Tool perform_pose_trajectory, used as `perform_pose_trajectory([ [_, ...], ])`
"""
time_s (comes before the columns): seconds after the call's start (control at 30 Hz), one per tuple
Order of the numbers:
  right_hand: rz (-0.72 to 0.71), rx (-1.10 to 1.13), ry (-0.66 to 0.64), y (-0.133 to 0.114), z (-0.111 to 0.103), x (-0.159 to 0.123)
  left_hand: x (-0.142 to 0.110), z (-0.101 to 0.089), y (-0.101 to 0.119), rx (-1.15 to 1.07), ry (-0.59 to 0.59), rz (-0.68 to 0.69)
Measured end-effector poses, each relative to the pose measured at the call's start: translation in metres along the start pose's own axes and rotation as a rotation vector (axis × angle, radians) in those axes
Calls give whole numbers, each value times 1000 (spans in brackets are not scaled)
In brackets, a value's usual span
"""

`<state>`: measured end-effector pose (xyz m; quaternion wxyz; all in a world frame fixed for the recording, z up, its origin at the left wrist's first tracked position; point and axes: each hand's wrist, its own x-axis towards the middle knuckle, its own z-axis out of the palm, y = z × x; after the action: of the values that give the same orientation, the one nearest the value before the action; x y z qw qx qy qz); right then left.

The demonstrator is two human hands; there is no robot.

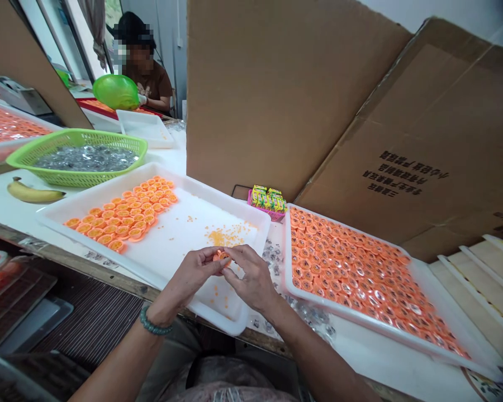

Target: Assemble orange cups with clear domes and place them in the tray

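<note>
My left hand [193,274] and my right hand [251,279] meet over the near edge of a white tray [180,234], fingers pinched together on one small round orange piece [220,256]. A green bead bracelet sits on my left wrist. In that tray, rows of orange round pieces [123,215] fill the far left part, and a small heap of orange crumbs [228,234] lies just beyond my fingers. To the right, a second white tray [444,349] is packed with orange pieces [352,273] that carry clear inserts.
A green basket [17,156] of clear bits and a banana [33,194] lie at the left. Large cardboard sheets [285,84] stand behind the trays. A pink box [268,202] of small packets sits between them. Another person [145,67] sits at the back with a green bowl [115,92].
</note>
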<state>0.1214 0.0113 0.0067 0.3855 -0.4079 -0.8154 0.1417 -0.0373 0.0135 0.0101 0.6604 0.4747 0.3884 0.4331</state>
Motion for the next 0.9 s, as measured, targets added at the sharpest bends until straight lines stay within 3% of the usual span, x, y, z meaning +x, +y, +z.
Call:
perform_pose_trajectory([
  [0.4, -91, -21, -123, 5, -3, 0, 0, -2, -3, 45, 55, -10],
  [0.57, -123, -8, -45, 3, 4, -5, -1, -3, -5, 42, 68, 25],
  [0.73, -33, 5, 88, 2, 10, -10, 0, 0, -3, 12, 87, 23],
  [0.9, 36, 21, 95, 2, 7, -7, 0, 0, -2, 17, 58, 23],
])
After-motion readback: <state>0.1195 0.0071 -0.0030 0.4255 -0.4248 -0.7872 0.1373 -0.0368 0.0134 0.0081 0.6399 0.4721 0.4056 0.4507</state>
